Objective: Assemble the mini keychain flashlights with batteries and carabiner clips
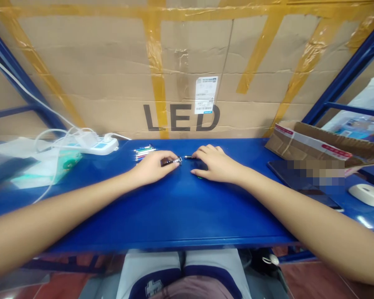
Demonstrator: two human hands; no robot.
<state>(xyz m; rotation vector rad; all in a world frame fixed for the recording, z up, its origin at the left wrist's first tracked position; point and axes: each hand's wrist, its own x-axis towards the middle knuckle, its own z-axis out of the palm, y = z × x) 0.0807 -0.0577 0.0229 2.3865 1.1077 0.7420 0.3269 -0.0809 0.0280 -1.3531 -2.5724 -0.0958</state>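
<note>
By the left hand (153,167), a slim black barrel with a silvery end (172,161) is being pinched, its long axis running left to right over the blue tabletop (177,211). Just right of it, roughly in line, a short black rod (188,157) is showing, nearer the right hand (216,165), whose thumb is being held apart from its fingers; whether the rod is being gripped cannot be told.

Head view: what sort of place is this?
Possibly a workshop or storeroom workbench, judging by the blue table, the taped cardboard printed LED behind it, and the power strip on top.
</note>
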